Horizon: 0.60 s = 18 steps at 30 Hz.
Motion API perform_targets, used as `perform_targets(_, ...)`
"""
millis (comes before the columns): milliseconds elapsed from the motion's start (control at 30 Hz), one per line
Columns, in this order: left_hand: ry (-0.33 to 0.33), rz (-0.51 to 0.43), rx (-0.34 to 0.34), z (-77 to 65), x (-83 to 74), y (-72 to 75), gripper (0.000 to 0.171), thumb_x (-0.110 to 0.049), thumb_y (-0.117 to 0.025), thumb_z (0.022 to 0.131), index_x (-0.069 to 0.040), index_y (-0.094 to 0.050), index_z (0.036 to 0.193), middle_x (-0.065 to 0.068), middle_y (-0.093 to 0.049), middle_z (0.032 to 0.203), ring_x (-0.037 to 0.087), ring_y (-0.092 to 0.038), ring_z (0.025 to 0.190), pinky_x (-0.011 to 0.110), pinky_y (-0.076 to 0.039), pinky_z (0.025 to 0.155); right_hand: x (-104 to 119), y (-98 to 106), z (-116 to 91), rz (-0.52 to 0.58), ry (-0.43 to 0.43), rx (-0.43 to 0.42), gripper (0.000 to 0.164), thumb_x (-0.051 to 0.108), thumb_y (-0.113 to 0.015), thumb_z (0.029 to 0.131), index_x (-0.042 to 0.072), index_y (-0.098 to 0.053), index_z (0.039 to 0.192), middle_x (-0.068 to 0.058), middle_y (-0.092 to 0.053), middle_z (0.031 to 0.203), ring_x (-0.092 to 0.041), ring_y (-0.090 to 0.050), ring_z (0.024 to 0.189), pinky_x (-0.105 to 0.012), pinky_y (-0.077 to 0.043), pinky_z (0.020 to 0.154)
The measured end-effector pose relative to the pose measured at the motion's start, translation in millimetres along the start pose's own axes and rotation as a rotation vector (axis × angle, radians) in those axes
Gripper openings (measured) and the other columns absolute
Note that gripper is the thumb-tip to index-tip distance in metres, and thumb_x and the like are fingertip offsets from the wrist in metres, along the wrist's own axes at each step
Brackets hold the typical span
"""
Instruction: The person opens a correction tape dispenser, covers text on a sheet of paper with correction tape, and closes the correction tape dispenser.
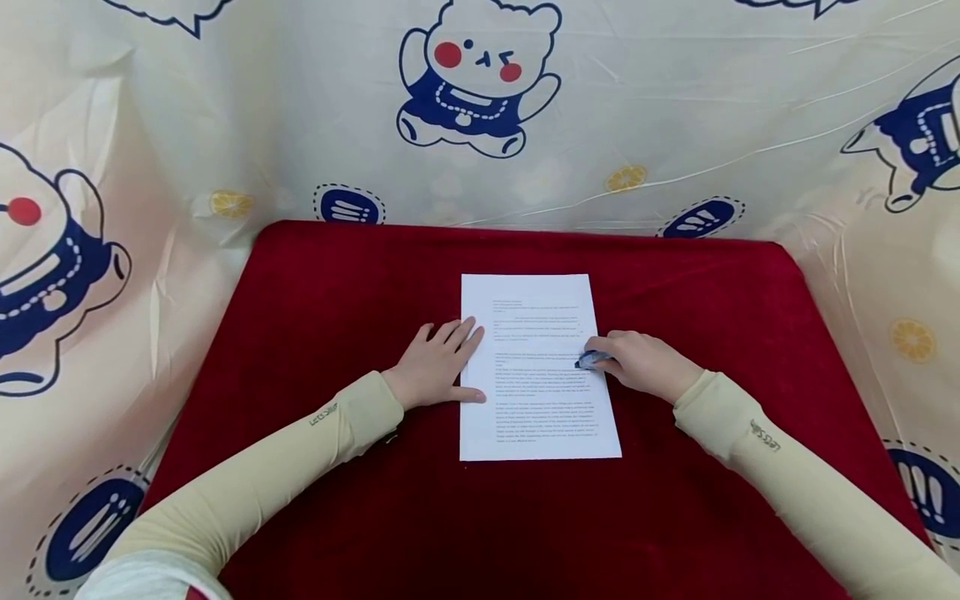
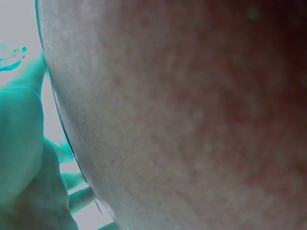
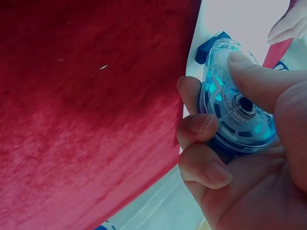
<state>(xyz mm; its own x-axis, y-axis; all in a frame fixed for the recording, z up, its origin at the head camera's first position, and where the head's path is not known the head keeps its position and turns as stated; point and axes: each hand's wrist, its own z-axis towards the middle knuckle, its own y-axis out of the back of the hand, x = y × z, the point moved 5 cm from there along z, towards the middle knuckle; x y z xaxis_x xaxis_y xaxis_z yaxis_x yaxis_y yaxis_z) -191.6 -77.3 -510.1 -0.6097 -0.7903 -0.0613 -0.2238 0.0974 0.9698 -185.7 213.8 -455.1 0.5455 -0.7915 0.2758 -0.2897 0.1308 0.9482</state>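
A white sheet of paper [image 1: 525, 287] with printed lines of text lies on the red cloth. My left hand [image 1: 431, 367] rests on its left edge, fingers and thumb spread. At the right edge, my right hand [image 1: 652, 362] holds a blue see-through correction tape [image 3: 235, 110]; in the right wrist view the thumb lies on one side and curled fingers wrap the other. Its blue tip end [image 3: 207, 49] points over the paper, near the ends of the middle text lines. A blurred, skin-toned surface fills most of the left wrist view, with part of the left hand [image 2: 21, 139] at the side.
The table's red velvet cloth [image 1: 360, 283] spreads around the paper on all sides. Behind and beside it hangs a pale curtain [image 1: 300, 108] with printed bears and orange slices. Cream sleeves [image 1: 285, 450] cover both forearms.
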Motion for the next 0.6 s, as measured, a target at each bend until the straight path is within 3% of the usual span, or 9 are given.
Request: perform_targets(600,-0.007,-0.007,0.003,-1.9,-2.2,2.4,0.11,-0.08,-0.055,0.09,-0.007,-0.022,0.166,0.015,-0.02,0.172,0.035,-0.023,0.157,0.062,-0.025,0.119,-16.2,2.0,-15.4,0.014,-0.035,-0.026,0.027,0.01,-0.077,0.095,0.008,-0.071,0.121,-0.001,-0.067,0.09,-0.012,-0.052,0.07,-0.03,-0.049,0.066)
